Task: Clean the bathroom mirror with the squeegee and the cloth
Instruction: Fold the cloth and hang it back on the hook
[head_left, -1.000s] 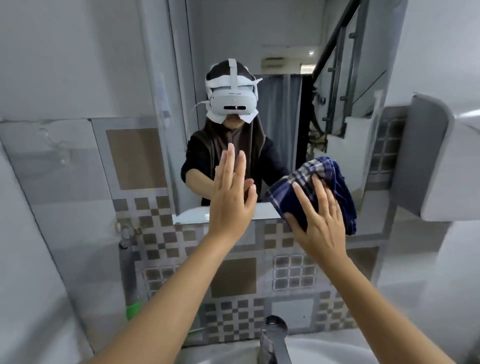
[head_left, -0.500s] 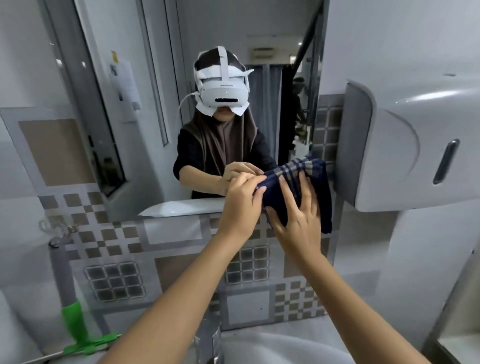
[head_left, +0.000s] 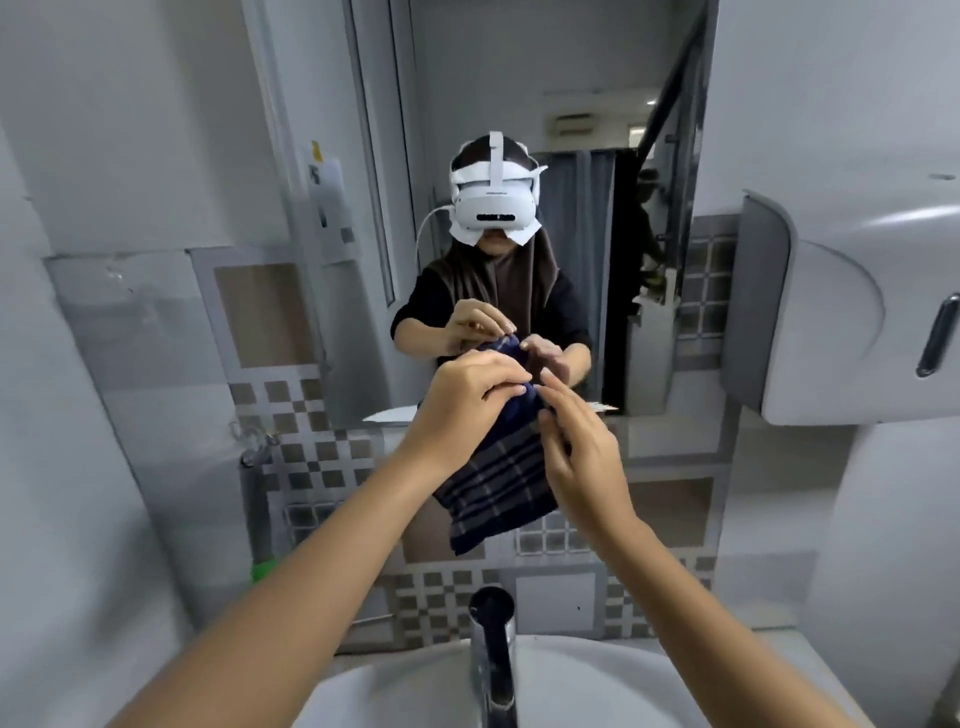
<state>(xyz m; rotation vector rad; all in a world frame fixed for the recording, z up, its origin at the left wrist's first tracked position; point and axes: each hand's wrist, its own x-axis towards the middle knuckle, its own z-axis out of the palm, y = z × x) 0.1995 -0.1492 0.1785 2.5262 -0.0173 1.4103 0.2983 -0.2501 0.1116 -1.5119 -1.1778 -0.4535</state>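
Observation:
A dark blue checked cloth (head_left: 496, 483) hangs in front of me, below the mirror (head_left: 519, 130). My left hand (head_left: 467, 400) pinches the cloth's top edge. My right hand (head_left: 582, 447) touches the cloth's right side with its fingers partly spread. The mirror shows a person's reflection with both hands on the cloth. A squeegee (head_left: 260, 499) with a grey handle and a green part leans against the tiled wall at the left; its blade is hidden.
A chrome tap (head_left: 493, 649) rises from the white basin (head_left: 597, 686) directly below my hands. A grey dispenser (head_left: 857, 312) juts from the wall at the right. Checked tiles (head_left: 322, 452) cover the wall under the mirror.
The cloth has come off the mirror glass and down, and now hangs between both hands. My left hand went from flat on the mirror to pinching the cloth. The view tilted down.

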